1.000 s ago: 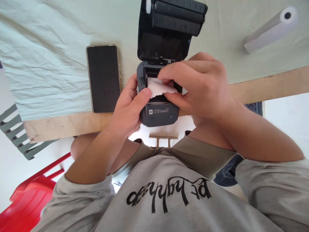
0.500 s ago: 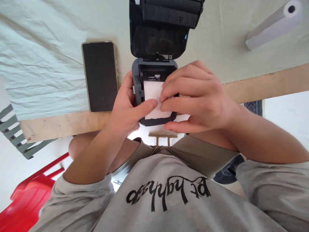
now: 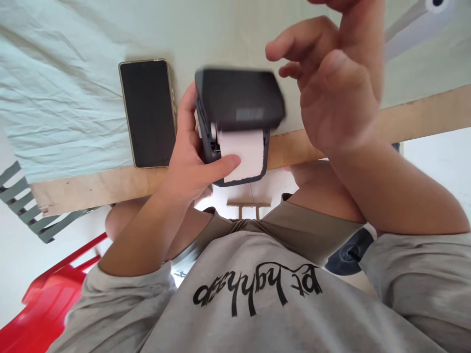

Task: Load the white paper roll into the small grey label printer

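My left hand is wrapped round the left side of a small black label printer, its thumb pressing on the white paper that runs out over the front. The printer's lid is blurred and tilted down over the back of the body, covering the upper part of the paper; the front stays uncovered. Off to the upper right, apart from the printer, my right hand is raised with its palm turned up and fingers spread, holding nothing. Part of that hand is cut off by the frame's top edge.
A smartphone lies dark-screened on the pale cloth, left of the printer. At the upper right lies a white roll, partly behind my right hand. The table's wooden edge runs below. A red chair stands at lower left.
The printer's lid has swung from fully open down over the body. My right hand has left the paper and moved up and right, opening. My left hand keeps its hold.
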{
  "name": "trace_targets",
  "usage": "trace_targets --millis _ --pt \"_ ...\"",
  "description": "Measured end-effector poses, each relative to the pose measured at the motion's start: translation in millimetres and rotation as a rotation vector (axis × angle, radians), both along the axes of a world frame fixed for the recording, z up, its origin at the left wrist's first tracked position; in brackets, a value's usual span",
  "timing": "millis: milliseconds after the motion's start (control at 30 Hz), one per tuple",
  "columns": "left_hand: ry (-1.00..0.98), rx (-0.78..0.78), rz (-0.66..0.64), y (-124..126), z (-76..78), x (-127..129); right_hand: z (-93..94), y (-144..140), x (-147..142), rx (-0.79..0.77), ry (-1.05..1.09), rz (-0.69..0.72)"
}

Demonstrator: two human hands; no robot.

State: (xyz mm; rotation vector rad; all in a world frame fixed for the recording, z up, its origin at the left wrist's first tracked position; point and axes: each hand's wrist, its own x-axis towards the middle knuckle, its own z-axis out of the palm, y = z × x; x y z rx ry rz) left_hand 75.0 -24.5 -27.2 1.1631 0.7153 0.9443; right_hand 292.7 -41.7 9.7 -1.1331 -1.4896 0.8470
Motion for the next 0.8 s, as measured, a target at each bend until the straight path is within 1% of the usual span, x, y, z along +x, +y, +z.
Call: trace_targets --millis 67,133,200,267,300,367,433,500,667,733,800 --pt "0.004 -0.001 -0.024 1.0 -2.0 -1.7 -4.9 2.0 0.9 -0.006 0.084 0.018" --pt "-0.009 -0.01 -0.041 1.6 -2.9 -1.0 -9.6 3.4 0.4 -0.079 0.033 0.106" --pt "-0.064 -0.015 -0.048 0.7 -1.7 2.4 -12.4 4.0 -2.3 -0.104 -0.058 0.233" --pt "-0.103 -0.051 0.006 -2.1 2.0 7.5 -12.8 3.8 -6.3 -0.099 -0.135 0.328" --pt "-0.1 -0.087 0.044 -4.1 4.8 10.0 -12.2 3.8 -8.2 -0.083 -0.166 0.35" --pt "-0.065 -0.169 0.092 -8.1 11.5 13.9 -10.4 3.8 -11.1 -0.038 -0.203 0.348" --pt "-0.032 -0.231 0.087 -10.6 17.6 15.7 -8.8 4.1 -12.0 -0.011 -0.23 0.339" --pt "-0.014 -0.244 0.077 -11.2 21.4 16.0 -8.2 4.5 -11.0 -0.031 -0.237 0.335" --pt "0.004 -0.227 0.079 -10.6 22.1 15.1 -10.1 6.9 -6.4 -0.045 -0.214 0.361" --pt "0.005 -0.253 0.064 -10.5 21.1 14.7 -12.6 8.5 -5.7 -0.026 -0.216 0.354" --pt "-0.023 -0.245 0.041 -9.3 19.1 14.0 -16.2 10.4 -6.0 0.002 -0.2 0.344"
